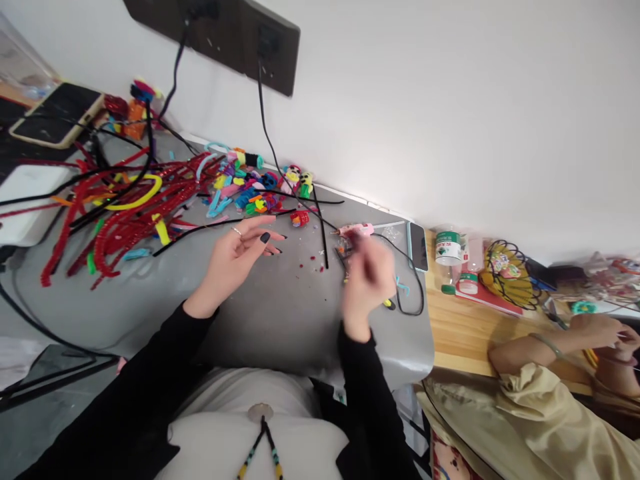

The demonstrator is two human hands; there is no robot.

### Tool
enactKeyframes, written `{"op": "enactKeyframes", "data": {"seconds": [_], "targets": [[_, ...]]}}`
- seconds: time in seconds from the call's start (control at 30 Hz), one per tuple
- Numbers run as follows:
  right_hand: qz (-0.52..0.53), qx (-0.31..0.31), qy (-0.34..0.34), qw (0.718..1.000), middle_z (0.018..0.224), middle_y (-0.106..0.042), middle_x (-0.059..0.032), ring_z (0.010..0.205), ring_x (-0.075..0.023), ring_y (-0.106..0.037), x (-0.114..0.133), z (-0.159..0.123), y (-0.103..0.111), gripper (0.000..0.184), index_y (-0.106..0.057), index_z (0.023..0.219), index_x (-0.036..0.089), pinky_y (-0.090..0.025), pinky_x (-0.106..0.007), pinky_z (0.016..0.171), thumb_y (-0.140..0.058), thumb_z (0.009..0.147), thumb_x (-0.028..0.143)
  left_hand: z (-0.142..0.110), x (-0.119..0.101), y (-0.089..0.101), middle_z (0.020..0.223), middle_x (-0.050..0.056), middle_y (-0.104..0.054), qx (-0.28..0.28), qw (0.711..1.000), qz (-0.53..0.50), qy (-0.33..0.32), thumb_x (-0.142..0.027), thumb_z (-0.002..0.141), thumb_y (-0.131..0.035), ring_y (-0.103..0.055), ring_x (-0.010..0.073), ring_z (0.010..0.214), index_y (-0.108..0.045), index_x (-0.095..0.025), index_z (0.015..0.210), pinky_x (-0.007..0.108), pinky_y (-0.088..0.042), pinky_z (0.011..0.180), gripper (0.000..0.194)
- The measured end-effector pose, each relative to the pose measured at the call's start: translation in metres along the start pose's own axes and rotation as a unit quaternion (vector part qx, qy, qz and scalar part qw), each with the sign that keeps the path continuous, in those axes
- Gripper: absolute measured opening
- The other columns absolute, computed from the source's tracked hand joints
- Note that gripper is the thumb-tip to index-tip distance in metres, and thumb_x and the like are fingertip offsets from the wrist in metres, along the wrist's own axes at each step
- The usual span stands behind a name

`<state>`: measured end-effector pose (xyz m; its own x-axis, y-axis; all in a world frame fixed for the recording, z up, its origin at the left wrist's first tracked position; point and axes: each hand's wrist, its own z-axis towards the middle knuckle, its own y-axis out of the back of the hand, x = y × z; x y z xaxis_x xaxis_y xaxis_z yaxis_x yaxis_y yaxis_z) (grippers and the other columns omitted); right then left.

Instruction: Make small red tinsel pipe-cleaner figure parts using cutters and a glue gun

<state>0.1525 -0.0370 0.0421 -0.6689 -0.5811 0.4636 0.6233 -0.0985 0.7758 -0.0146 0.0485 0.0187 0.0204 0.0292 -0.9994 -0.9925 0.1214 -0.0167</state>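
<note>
My left hand (234,259), with a ring and dark nails, hovers over the grey table cover (280,320), its fingers loosely stretched and nothing between them. Motion smears my right hand (369,277); a dark reddish blur shows at its fingers, and I cannot tell whether it holds anything. Just beyond it lies a pink glue gun (356,231) with a clear stick in its back. Between my hands sits a small red coil (300,219) of fuzzy stem. A black pipe cleaner (321,230) and red crumbs lie close by.
Red pipe cleaners (145,207) pile up at the left, beside small colourful fuzzy figures (295,179). A black cord runs from the wall socket strip (220,40). Rightward are a phone (417,245), a bottle (448,257), a wire basket (510,273) and another person's arm (555,343).
</note>
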Motion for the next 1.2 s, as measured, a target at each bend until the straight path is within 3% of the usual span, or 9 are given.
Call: {"op": "enactKeyframes", "data": {"seconds": [0.17, 0.27, 0.37, 0.43, 0.53, 0.67, 0.8, 1.0, 1.2], "targets": [[0.055, 0.026, 0.031, 0.998, 0.118, -0.080, -0.0020, 0.108, -0.0182, -0.077, 0.019, -0.002, -0.026, 0.046, -0.079, 0.113, 0.031, -0.069, -0.034, 0.085, -0.052, 0.105, 0.067, -0.003, -0.004, -0.006, 0.103, 0.012, -0.084, -0.009, 0.999, -0.006, 0.043, -0.061, 0.093, -0.075, -0.079, 0.0242, 0.081, -0.072, -0.019, 0.126, 0.040, -0.064, 0.082, 0.053], [0.071, -0.146, -0.083, 0.983, 0.110, -0.081, 0.0012, 0.109, -0.0148, -0.076, -0.002, -0.002, -0.022, 0.050, -0.079, 0.103, 0.035, -0.066, -0.030, 0.083, -0.055, 0.099, 0.078, -0.003, -0.002, -0.009, 0.104, 0.012, -0.084, 0.010, 0.999, -0.013, 0.047, -0.063, 0.092, -0.075, -0.078, 0.0249, 0.083, -0.072, -0.019, 0.125, 0.041, -0.064, 0.083, 0.054], [0.054, -0.255, -0.173, 0.950, 0.113, -0.081, -0.0085, 0.121, -0.0229, -0.076, -0.048, 0.000, -0.002, 0.051, -0.081, 0.105, 0.023, -0.064, -0.043, 0.093, -0.047, 0.111, 0.060, -0.004, -0.001, -0.006, 0.101, 0.011, -0.084, 0.041, 0.998, -0.006, 0.046, -0.063, 0.092, -0.075, -0.079, 0.0262, 0.085, -0.074, -0.020, 0.121, 0.042, -0.065, 0.084, 0.053], [0.078, -0.348, -0.270, 0.895, 0.116, -0.081, -0.0138, 0.111, -0.0251, -0.078, -0.073, 0.000, 0.010, 0.042, -0.080, 0.110, 0.018, -0.066, -0.044, 0.090, -0.051, 0.109, 0.049, -0.005, 0.001, -0.003, 0.099, 0.011, -0.084, 0.068, 0.996, 0.007, 0.050, -0.063, 0.092, -0.074, -0.080, 0.0269, 0.088, -0.074, -0.020, 0.119, 0.041, -0.065, 0.085, 0.051], [0.232, -0.282, -0.346, 0.864, 0.112, -0.083, -0.0113, 0.093, -0.0226, -0.079, -0.079, -0.002, 0.014, 0.031, -0.079, 0.115, 0.019, -0.067, -0.036, 0.077, -0.072, 0.094, 0.040, -0.008, 0.002, -0.004, 0.114, 0.013, -0.083, 0.106, 0.993, 0.033, 0.043, -0.059, 0.094, -0.074, -0.080, 0.0269, 0.095, -0.074, -0.021, 0.123, 0.040, -0.066, 0.086, 0.048], [0.390, -0.157, -0.335, 0.843, 0.111, -0.081, -0.0065, 0.090, -0.0180, -0.078, -0.049, -0.004, 0.004, 0.042, -0.072, 0.130, 0.023, -0.067, -0.031, 0.079, -0.078, 0.091, 0.037, -0.011, 0.001, -0.014, 0.129, 0.012, -0.080, 0.145, 0.989, 0.038, 0.005, -0.052, 0.093, -0.077, -0.079, 0.0277, 0.106, -0.077, -0.023, 0.126, 0.037, -0.066, 0.085, 0.043], [0.438, -0.147, -0.315, 0.829, 0.114, -0.077, -0.0052, 0.095, -0.0165, -0.077, -0.032, -0.002, 0.004, 0.039, -0.066, 0.128, 0.026, -0.066, -0.030, 0.085, -0.080, 0.094, 0.040, -0.015, 0.001, -0.017, 0.122, 0.010, -0.081, 0.129, 0.990, 0.021, -0.055, -0.045, 0.094, -0.079, -0.078, 0.0270, 0.110, -0.084, -0.025, 0.110, 0.034, -0.066, 0.087, 0.026], [0.487, -0.149, -0.314, 0.801, 0.113, -0.076, -0.0033, 0.081, -0.0145, -0.075, -0.035, -0.003, 0.011, 0.032, -0.070, 0.121, 0.027, -0.066, -0.030, 0.077, -0.077, 0.097, 0.047, -0.014, 0.000, -0.010, 0.107, 0.008, -0.083, 0.062, 0.994, 0.006, -0.094, -0.040, 0.093, -0.083, -0.078, 0.0239, 0.100, -0.086, -0.024, 0.101, 0.035, -0.066, 0.088, 0.018], [0.497, -0.177, -0.336, 0.780, 0.098, -0.078, -0.0019, 0.075, -0.0168, -0.075, -0.041, -0.008, 0.006, 0.031, -0.075, 0.105, 0.025, -0.066, -0.032, 0.075, -0.079, 0.094, 0.054, -0.015, -0.001, -0.011, 0.113, 0.009, -0.082, 0.088, 0.990, -0.012, -0.107, -0.034, 0.089, -0.086, -0.077, 0.0238, 0.104, -0.085, -0.025, 0.107, 0.034, -0.066, 0.087, 0.020]]}}
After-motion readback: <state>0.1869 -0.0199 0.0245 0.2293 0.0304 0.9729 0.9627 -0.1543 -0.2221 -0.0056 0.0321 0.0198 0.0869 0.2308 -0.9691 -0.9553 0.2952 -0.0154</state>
